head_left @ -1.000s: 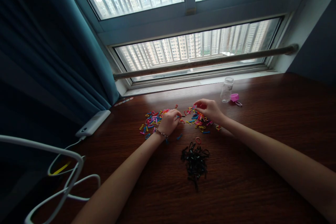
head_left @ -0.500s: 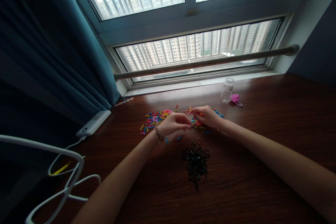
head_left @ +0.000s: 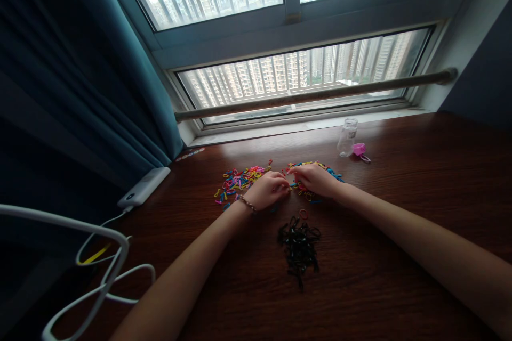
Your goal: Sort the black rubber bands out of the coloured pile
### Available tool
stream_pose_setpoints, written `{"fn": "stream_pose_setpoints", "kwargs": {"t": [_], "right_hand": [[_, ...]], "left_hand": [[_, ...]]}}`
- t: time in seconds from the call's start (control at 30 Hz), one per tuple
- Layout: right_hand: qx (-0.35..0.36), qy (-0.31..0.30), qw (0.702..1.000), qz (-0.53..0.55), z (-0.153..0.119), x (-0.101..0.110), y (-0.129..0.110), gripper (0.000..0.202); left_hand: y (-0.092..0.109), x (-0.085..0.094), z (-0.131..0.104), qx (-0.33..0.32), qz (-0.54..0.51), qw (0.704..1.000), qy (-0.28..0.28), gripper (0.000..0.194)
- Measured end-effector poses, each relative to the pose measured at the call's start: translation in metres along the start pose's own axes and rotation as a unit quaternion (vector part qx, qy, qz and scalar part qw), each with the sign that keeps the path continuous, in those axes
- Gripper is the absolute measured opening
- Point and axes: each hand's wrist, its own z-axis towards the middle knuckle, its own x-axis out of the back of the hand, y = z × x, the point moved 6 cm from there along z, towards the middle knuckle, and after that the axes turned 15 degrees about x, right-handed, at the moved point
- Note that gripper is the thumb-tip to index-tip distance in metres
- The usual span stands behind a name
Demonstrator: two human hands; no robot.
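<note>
My left hand, with a braided bracelet at the wrist, is closed with curled fingers beside a pile of small coloured bands. What its fingertips hold, if anything, is too small to make out. My right hand rests over a second coloured pile, its fingers bent and pressed together toward the left hand. Whatever lies between its fingertips cannot be made out. Nearer the camera is a heap of black bands, with a single red band just above it.
A clear jar stands upright toward the window, beside a pink lid with a loop. At the left are a white power bank, looped white cables and a blue curtain. A rail crosses the window.
My left hand has moved slightly right and down, and its fingers have curled in more, now covering the loose blue bands beneath. My right hand has barely moved.
</note>
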Motion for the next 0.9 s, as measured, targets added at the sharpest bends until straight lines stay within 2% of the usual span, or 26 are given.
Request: {"fn": "stream_pose_setpoints", "kwargs": {"t": [0.1,0.27,0.37,0.43,0.5,0.6,0.67,0.77,0.83,0.9], "right_hand": [[0.005,-0.011,1.0,-0.008,0.0,0.0,0.001,0.028],[-0.037,0.026,0.997,-0.062,-0.002,0.006,0.01,0.029],[-0.005,-0.008,0.995,-0.096,-0.003,-0.004,0.006,0.034],[0.017,-0.048,0.992,-0.113,-0.005,-0.013,0.002,0.041],[0.044,-0.087,0.99,-0.104,-0.006,-0.021,-0.004,0.045],[0.074,-0.092,0.99,-0.073,-0.003,-0.02,-0.013,0.041],[0.052,-0.042,0.995,-0.069,0.0,-0.01,-0.01,0.037],[-0.023,0.051,0.996,-0.073,0.0,0.005,0.007,0.033],[-0.06,0.082,0.992,-0.073,-0.003,0.009,0.018,0.032],[-0.074,0.084,0.991,-0.076,-0.006,0.008,0.026,0.032]], "left_hand": [[-0.027,0.005,0.002,-0.006,0.029,0.998,0.049,0.014],[-0.065,0.022,0.001,0.064,0.094,0.981,0.156,0.016],[-0.077,0.034,-0.002,0.104,0.14,0.953,0.246,0.02],[-0.078,0.037,-0.002,0.118,0.156,0.94,0.278,0.028],[-0.073,0.035,-0.001,0.113,0.165,0.942,0.269,0.037],[-0.055,0.021,0.0,0.074,0.189,0.96,0.195,0.044],[-0.041,0.009,-0.001,0.037,0.206,0.97,0.127,0.044],[-0.03,-0.004,-0.003,0.007,0.219,0.975,0.041,0.042],[-0.033,-0.007,-0.003,0.015,0.219,0.975,0.022,0.041],[-0.04,-0.005,-0.002,0.036,0.221,0.974,0.037,0.04]]}}
